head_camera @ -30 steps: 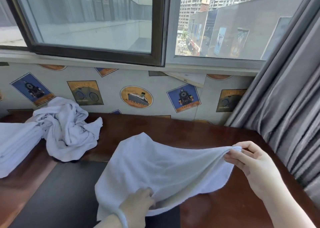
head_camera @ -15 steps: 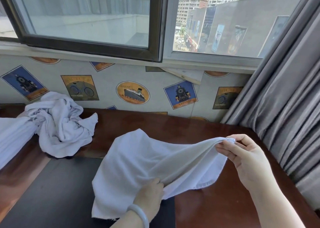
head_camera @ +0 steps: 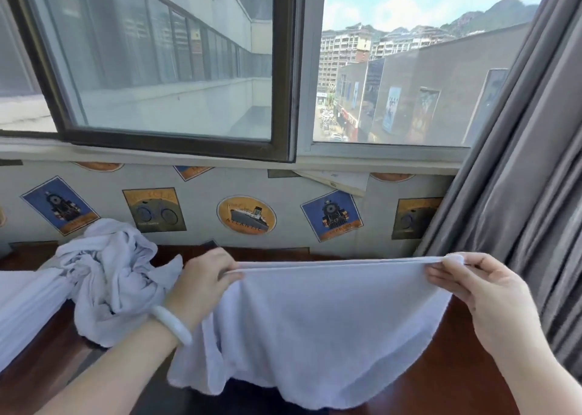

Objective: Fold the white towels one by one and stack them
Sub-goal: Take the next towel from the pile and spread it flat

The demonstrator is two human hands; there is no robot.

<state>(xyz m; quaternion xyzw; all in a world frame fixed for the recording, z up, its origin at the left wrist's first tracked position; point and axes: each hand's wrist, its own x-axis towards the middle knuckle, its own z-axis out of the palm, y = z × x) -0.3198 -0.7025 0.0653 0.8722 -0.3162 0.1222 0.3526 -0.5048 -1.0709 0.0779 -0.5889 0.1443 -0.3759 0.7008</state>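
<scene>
1. Item in work: one white towel point(head_camera: 330, 320) is held stretched in the air above the wooden table point(head_camera: 441, 383). Its lower edge hangs down to the tabletop.
2. Left hand point(head_camera: 201, 285): fingers pinched on the left end of the towel's top edge.
3. Right hand point(head_camera: 485, 301): fingers pinched on the right end of the same edge.
4. The top edge shows two layers lying together. Judgement: the first half-fold is being aligned, and further folds remain.
5. Crumpled towel point(head_camera: 113, 288): lies unfolded on the table just left of the left hand.
6. White fabric point(head_camera: 22, 307) at the left margin: cannot tell whether it is folded.
7. No finished stack is visible. Judgement: the task is at an early stage.
</scene>
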